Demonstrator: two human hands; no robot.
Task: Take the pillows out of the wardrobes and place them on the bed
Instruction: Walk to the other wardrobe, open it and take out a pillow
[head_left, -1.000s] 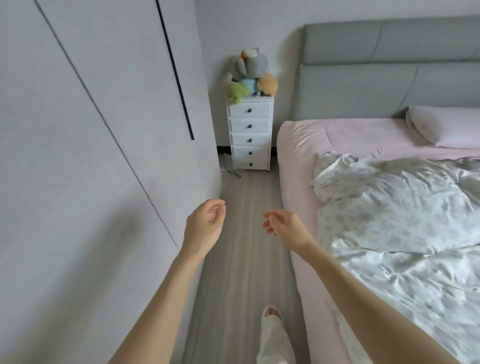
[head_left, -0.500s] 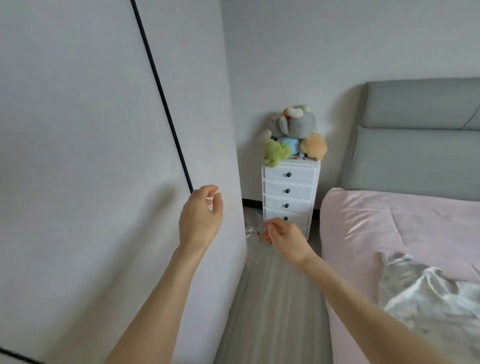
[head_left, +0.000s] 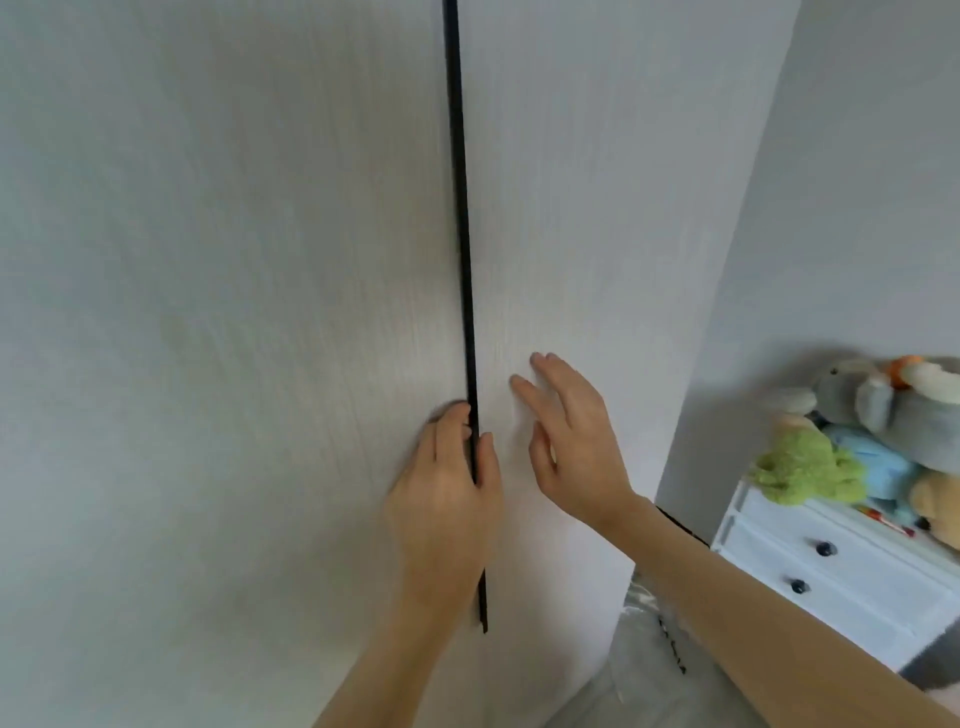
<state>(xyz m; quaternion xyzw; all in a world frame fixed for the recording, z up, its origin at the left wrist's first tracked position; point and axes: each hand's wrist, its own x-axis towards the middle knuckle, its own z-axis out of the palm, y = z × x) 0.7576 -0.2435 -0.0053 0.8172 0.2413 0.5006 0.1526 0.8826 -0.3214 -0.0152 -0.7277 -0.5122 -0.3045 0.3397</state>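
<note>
The wardrobe has now been reached — its black handle strip is gripped by the left hand, the right hand held open beside it; doors shut, pillows unseen.

No readable text, label, brand, number or sign shows anywhere in the head view. The pale wardrobe doors are plain, with only a black strip between them, and it bears no marking. The white drawer unit has dark knobs but no lettering. The plush toys on top of it carry no tag that can be read. A small red and yellow item lies at the unit's top edge; any print on it is too small and blurred to tell.
</note>
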